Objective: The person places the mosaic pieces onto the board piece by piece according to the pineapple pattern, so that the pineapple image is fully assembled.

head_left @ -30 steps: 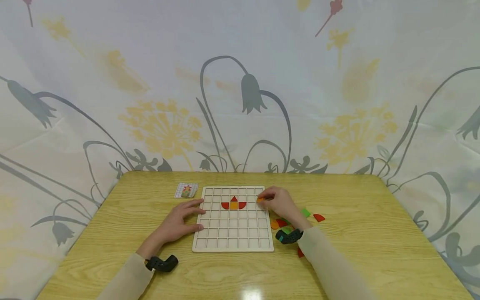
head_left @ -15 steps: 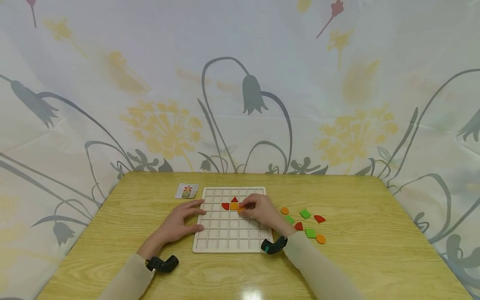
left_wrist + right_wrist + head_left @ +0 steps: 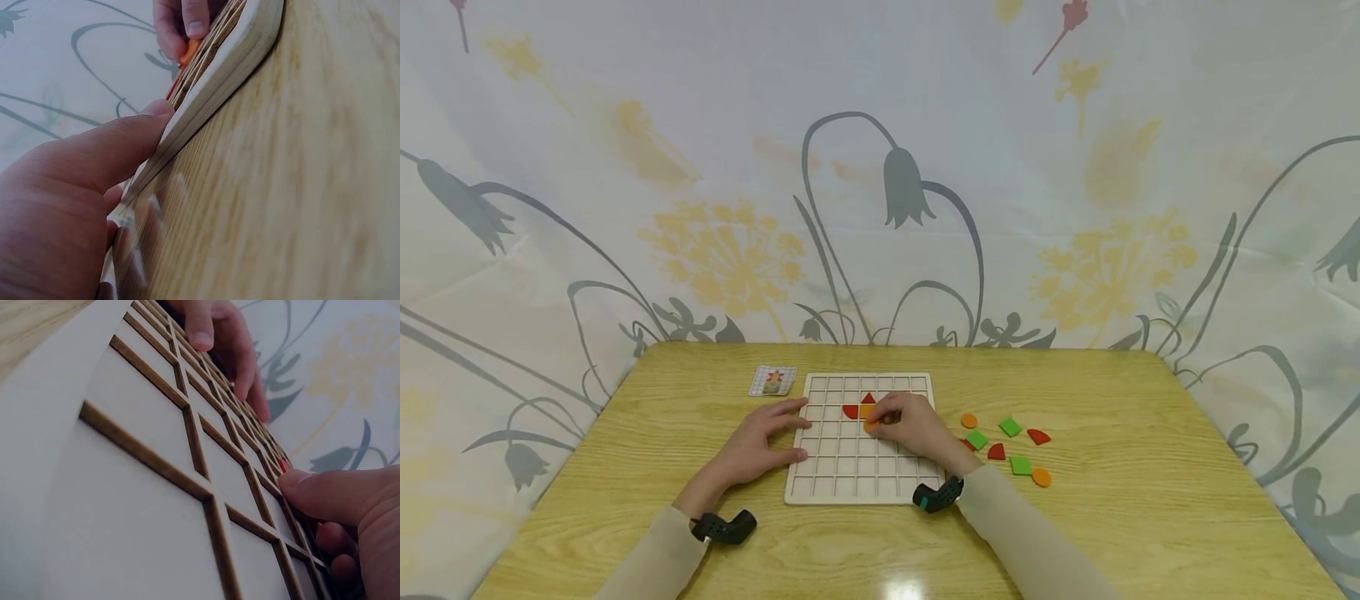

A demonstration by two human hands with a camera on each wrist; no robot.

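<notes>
My right hand [image 3: 913,423] pinches an orange piece [image 3: 870,426] low over the white grid board [image 3: 842,471], just in front of an orange square [image 3: 864,411]. Fingers cover part of the pinched piece, but its visible edge looks rounded. Beside that square lies a red quarter-circle [image 3: 850,412], and behind it a red triangle [image 3: 868,398]. A second red piece on the square's right is hidden by the hand. My left hand [image 3: 756,442] rests with spread fingers on the board's left edge; in the left wrist view its thumb [image 3: 134,134] touches the rim.
Right of the board lie loose pieces, among them a green square [image 3: 1010,427], a red quarter-circle [image 3: 1038,436] and an orange circle [image 3: 1041,477]. A small pattern card [image 3: 772,381] sits behind the left hand. A flower-printed cloth [image 3: 850,250] hangs past the table's far edge.
My right hand has carried the orange piece from the board's right edge leftward to the cell before the orange square, uncovering the loose pieces. The left hand stays put.
</notes>
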